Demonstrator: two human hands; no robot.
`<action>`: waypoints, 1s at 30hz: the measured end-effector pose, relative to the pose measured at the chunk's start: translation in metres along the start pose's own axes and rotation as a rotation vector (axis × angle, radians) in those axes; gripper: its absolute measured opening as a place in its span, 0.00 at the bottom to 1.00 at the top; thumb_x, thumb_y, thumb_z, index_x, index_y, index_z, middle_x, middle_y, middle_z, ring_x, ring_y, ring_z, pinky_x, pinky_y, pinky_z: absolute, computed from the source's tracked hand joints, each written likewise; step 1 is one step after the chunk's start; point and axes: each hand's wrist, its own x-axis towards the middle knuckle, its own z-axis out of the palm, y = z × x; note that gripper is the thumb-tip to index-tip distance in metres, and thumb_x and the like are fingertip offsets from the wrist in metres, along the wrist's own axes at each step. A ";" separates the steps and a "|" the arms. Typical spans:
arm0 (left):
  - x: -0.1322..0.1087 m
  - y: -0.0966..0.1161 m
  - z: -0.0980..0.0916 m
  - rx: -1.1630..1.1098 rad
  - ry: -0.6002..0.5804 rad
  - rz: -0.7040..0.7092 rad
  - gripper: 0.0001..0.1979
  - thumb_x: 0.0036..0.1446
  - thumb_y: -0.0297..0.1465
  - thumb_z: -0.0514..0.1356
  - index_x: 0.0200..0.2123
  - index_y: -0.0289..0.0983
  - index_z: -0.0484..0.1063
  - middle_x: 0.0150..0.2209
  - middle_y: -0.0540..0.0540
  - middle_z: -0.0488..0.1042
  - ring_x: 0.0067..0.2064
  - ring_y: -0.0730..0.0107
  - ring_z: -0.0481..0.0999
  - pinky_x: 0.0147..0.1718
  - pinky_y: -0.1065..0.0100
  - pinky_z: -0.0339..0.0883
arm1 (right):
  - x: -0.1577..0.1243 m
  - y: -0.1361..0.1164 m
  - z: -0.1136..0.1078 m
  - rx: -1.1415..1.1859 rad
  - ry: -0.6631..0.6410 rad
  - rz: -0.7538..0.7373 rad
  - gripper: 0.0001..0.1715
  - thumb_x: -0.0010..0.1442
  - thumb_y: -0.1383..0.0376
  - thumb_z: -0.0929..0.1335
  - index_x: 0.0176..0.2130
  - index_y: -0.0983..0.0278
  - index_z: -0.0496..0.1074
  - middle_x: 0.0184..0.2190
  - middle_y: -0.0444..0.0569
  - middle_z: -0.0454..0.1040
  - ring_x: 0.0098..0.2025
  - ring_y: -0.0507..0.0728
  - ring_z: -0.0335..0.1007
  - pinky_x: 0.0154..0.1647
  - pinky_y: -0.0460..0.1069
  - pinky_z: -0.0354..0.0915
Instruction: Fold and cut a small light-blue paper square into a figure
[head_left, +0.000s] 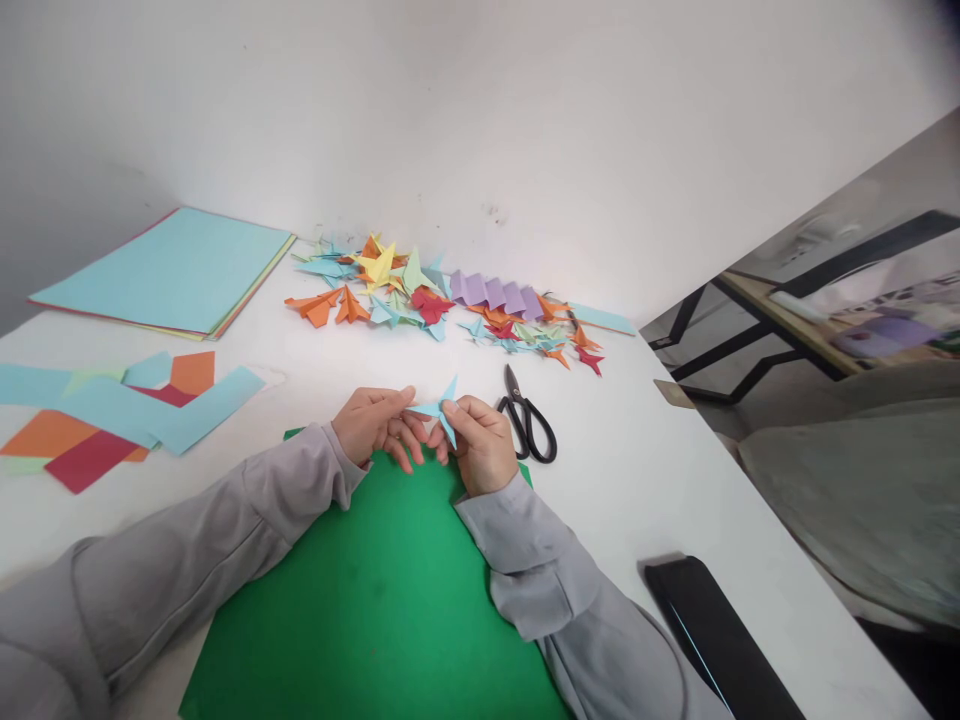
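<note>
A small light-blue origami figure (429,409) with several sharp points is held up between both hands, over the far edge of a green mat (360,580). My right hand (486,440) pinches its body between thumb and fingers. From the other side, the thumb and forefinger of my left hand (379,425) close on its left point, while the other fingers curl loosely below. Black-handled scissors (541,430) lie just beyond my right hand, blades pointing away.
Folded paper figures (379,265) in many colours lie along the wall, beside a purple pleated strip (495,293). Coloured sheets (180,270) are stacked far left, with cut paper pieces (202,410) nearer. A black phone-like object (712,630) lies near right.
</note>
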 end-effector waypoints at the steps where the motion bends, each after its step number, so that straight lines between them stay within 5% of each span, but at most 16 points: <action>1: 0.000 0.000 0.001 0.022 0.003 0.000 0.20 0.46 0.42 0.60 0.21 0.28 0.69 0.18 0.44 0.71 0.16 0.68 0.72 0.11 0.69 0.66 | 0.000 0.001 0.000 -0.011 -0.019 -0.006 0.17 0.49 0.57 0.69 0.18 0.64 0.64 0.12 0.41 0.70 0.11 0.47 0.60 0.10 0.42 0.54; 8: -0.003 -0.001 0.003 0.204 -0.021 0.048 0.17 0.39 0.39 0.66 0.19 0.29 0.68 0.15 0.47 0.70 0.16 0.72 0.70 0.13 0.71 0.66 | -0.003 0.003 0.001 -0.119 -0.065 -0.021 0.18 0.49 0.56 0.69 0.18 0.64 0.64 0.11 0.39 0.67 0.10 0.47 0.57 0.09 0.42 0.55; 22: -0.002 0.000 0.002 0.161 -0.053 -0.011 0.18 0.36 0.39 0.67 0.18 0.30 0.66 0.13 0.49 0.69 0.13 0.72 0.68 0.09 0.73 0.63 | -0.006 -0.008 0.003 -0.263 -0.101 0.018 0.21 0.47 0.51 0.69 0.19 0.65 0.65 0.10 0.39 0.66 0.08 0.45 0.54 0.08 0.41 0.50; 30: 0.000 -0.004 0.000 0.044 -0.166 -0.100 0.17 0.44 0.38 0.64 0.19 0.29 0.67 0.13 0.45 0.71 0.15 0.70 0.71 0.13 0.72 0.67 | -0.004 -0.007 0.000 -0.223 -0.100 0.043 0.21 0.49 0.52 0.68 0.18 0.65 0.64 0.07 0.39 0.64 0.06 0.45 0.52 0.06 0.40 0.46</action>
